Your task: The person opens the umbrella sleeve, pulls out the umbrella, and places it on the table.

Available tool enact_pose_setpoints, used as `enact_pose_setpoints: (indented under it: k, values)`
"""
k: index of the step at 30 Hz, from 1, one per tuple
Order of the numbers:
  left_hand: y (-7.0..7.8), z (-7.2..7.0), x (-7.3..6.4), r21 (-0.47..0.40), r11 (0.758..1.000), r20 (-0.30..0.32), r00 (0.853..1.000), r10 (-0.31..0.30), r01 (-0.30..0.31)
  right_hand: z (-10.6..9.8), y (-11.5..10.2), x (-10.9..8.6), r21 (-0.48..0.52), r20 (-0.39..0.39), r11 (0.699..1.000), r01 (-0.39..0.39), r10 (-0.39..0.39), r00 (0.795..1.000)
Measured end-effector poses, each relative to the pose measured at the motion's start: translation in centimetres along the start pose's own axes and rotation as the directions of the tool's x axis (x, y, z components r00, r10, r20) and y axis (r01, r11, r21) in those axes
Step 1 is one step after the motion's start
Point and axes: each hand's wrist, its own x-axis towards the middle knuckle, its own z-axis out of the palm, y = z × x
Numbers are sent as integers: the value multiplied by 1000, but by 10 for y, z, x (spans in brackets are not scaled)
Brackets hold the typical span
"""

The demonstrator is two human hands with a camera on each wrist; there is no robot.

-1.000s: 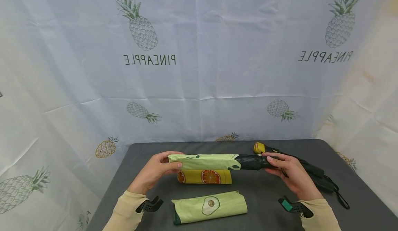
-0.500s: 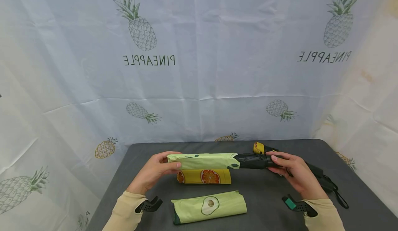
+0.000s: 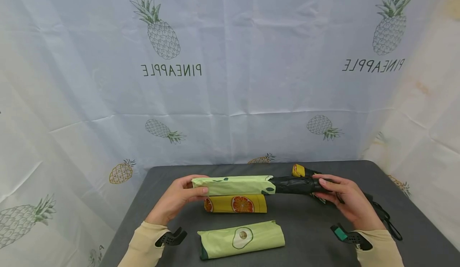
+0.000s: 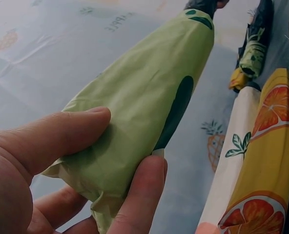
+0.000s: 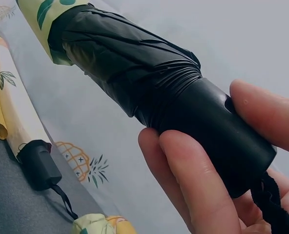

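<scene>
**Black umbrella (image 3: 292,185) part-way in its sleeve, held at both ends**

Backdrop: pineapple-print curtain (image 3: 230,89), wrinkled. Dark grey desk (image 3: 302,235) in front of it. Umbrella roughly level above desk, one end inside light green sleeve (image 3: 233,186), black fabric exposed between sleeve mouth and handle (image 5: 217,129). Avocado-print sleeve (image 3: 266,241) lying on desk, nearest the wearer. Orange-slice-print sleeve (image 3: 258,204) behind that, partly covered by the held one in head view; white leaf-print umbrella (image 5: 23,107) right beside it. Other black umbrellas (image 4: 261,34) at desk's right, ends yellow and green. Right hand (image 3: 348,199): thumb and fingers clamped on handle. Left hand (image 3: 175,199): pinching outer end of green sleeve, thumb opposite fingers. Black strap (image 5: 272,204) hanging off handle.
</scene>
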Motion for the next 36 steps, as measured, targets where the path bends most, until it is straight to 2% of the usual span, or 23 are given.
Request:
enact_pose_setpoints:
  k: [16, 36]
  values:
    - [-2, -1, 0, 4, 1000, -4, 1000, 2, -2, -9, -3, -4, 20, -8, 1000, -12, 12, 1000]
    - [-2, -2, 0, 4, 1000, -14, 1000, -6, 6, -22, -5, -9, 91, 30, 996, 7, -9, 1000]
